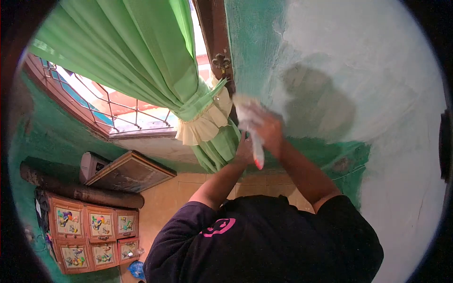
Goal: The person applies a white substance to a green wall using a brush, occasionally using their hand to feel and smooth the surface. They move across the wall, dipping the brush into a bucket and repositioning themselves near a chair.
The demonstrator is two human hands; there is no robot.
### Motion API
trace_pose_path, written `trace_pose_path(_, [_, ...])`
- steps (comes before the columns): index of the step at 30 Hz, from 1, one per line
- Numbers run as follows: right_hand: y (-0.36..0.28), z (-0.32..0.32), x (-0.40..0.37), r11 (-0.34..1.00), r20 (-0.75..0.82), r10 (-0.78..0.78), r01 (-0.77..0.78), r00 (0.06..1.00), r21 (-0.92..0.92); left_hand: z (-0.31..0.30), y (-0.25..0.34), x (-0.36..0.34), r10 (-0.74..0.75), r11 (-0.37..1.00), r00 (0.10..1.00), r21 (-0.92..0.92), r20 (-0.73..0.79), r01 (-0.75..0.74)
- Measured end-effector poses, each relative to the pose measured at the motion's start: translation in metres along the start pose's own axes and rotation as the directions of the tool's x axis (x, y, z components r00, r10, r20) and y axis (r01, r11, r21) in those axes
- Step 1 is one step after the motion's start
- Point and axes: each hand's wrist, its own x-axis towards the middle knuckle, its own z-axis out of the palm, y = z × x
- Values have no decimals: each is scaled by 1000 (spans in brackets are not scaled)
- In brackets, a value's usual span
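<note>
My right hand [266, 127] is closed around a paintbrush [257, 150] with a pale handle and a red end. The brush's bristles, blurred by motion, point up at the wall [255, 56] beside the dark wooden window frame [219, 33]. Lower down, my left hand [244, 151] is at the edge of the green curtain [155, 61], partly hidden by the brush and right hand. Its grip on the cloth cannot be made out. A cream ruffled tie [203, 122] gathers the curtain.
White paint covers much of the right wall, with green patches [330, 153] low down. Left are a barred window [113, 111], a leaning framed board [132, 172], a dark rolled tube [85, 186] and a wooden cabinet [86, 219]. A blue plastic bag [137, 270] lies on the tiled floor [160, 203].
</note>
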Motion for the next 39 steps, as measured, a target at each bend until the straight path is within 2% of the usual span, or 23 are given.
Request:
trace_pose_path(1, [-3,13,-24,1000,-5,-5,5,1000,6,0,-12,1,-66,992,997,-105,29,68])
trace_pose_path(2, [-6,28,-50,964,174,215,-237,961,117,-1,-18,5,-126,969,990,-208,60,136])
trace_pose_path(3, [-3,34,-66,861,371,391,-477,842,175,-27,39,18,-16,890,997,455,81,-22])
trace_pose_path(4, [1,34,-70,859,376,387,-477,842,184,-26,35,15,-25,889,997,458,76,-13])
trace_pose_path(6, [15,37,-75,962,-78,124,-100,989,255,-27,21,10,68,511,988,846,141,-156])
trace_pose_path(7, [17,11,-61,983,-78,81,-66,994,172,-34,54,19,-84,522,987,850,136,-73])
trace_pose_path(11, [33,-59,-51,987,-76,95,-84,993,136,-31,92,46,-99,566,993,818,-57,104])
trace_pose_path(13, [35,-71,-67,878,-13,387,-364,922,311,-26,97,60,-13,533,993,840,-114,103])
trace_pose_path(14, [35,-73,-74,880,-12,380,-357,925,312,-23,99,67,71,502,984,858,-165,108])
trace_pose_path(16, [34,-73,-83,643,-50,604,-449,796,621,-22,110,85,137,492,973,866,-183,94])
trace_pose_path(17, [29,-76,-83,370,64,776,-535,628,760,-23,124,97,157,481,960,867,-233,132])
trace_pose_path(18, [30,-77,-87,364,63,779,-532,623,764,-24,134,106,175,468,946,869,-273,164])
trace_pose_path(19, [33,-77,-92,288,101,799,-525,593,801,-26,136,117,350,529,877,842,-330,106])
trace_pose_path(20, [36,-78,-99,208,138,819,-512,558,834,-24,135,122,348,523,884,847,-312,93])
trace_pose_path(22, [44,-84,-110,256,62,801,-435,595,863,-22,134,133,542,503,760,863,-360,50])
trace_pose_path(24, [60,-100,-105,256,44,789,-393,613,883,-25,130,144,572,472,743,881,-347,48])
trace_pose_path(27, [70,-141,-121,309,-55,816,-353,576,883,-15,138,137,623,471,691,881,-366,42])
trace_pose_path(29, [80,-164,-136,294,-61,870,-415,489,861,-7,141,138,674,424,650,904,-352,50])
trace_pose_path(31, [91,-169,-150,282,-79,895,-421,439,862,-3,136,141,652,453,657,889,-377,61])
trace_pose_path(33, [97,-169,-158,69,12,957,-272,289,960,2,133,139,633,466,658,879,-407,96])
trace_pose_path(36, [103,-167,-165,29,32,952,-194,303,980,16,146,149,543,559,679,816,-494,146])
trace_pose_path(37, [107,-168,-169,32,26,955,-192,295,981,29,151,153,500,593,698,790,-513,157])
trace_pose_path(39, [114,-176,-172,202,-139,949,-206,282,957,47,156,157,432,606,748,776,-503,172])
